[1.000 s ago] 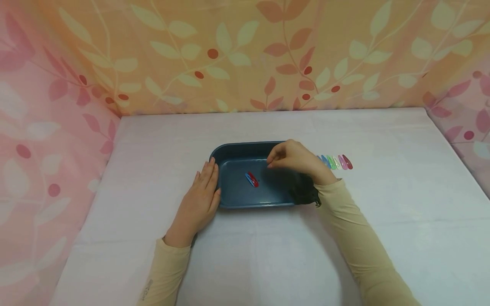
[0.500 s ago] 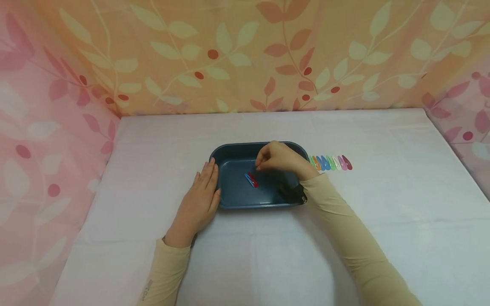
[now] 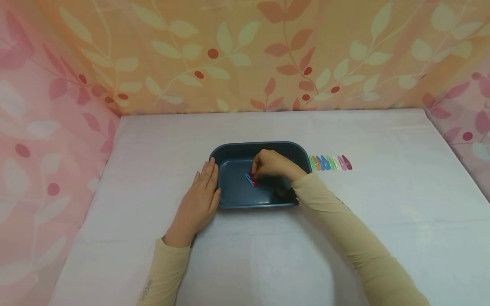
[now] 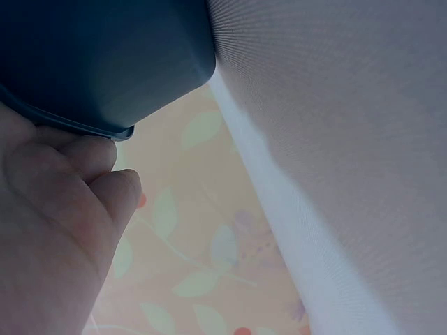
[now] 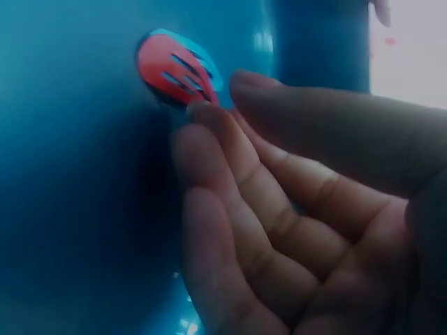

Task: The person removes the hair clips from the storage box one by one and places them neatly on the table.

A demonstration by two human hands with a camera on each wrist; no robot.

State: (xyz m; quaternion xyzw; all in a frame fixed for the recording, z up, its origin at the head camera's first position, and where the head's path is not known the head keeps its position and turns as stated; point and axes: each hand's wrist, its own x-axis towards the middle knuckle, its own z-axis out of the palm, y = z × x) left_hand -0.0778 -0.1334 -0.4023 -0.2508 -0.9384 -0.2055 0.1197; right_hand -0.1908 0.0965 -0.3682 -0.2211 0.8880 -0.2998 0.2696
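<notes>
A dark blue tray (image 3: 264, 205) stands on the white cloth. Inside it lie a red hair clip (image 5: 164, 59) and a blue hair clip (image 3: 249, 178), side by side and overlapping. My right hand (image 3: 269, 163) reaches down into the tray and pinches the narrow end of the red clip, its fingers curled. Seen from the right wrist, the thumb (image 5: 258, 87) is beside that end and the blue clip shows behind the red one. My left hand (image 3: 200, 199) rests against the tray's left side, fingers straight along the rim.
To the right of the tray, several coloured hair clips (image 3: 331, 162) lie in a neat row, the nearest right by its rim. A leaf-patterned curtain (image 3: 245, 55) hangs behind the white tablecloth (image 3: 383, 204).
My right hand has moved left and down, from over the tray's right part to the red clip. This uncovers more of the clip row. My left hand has kept still.
</notes>
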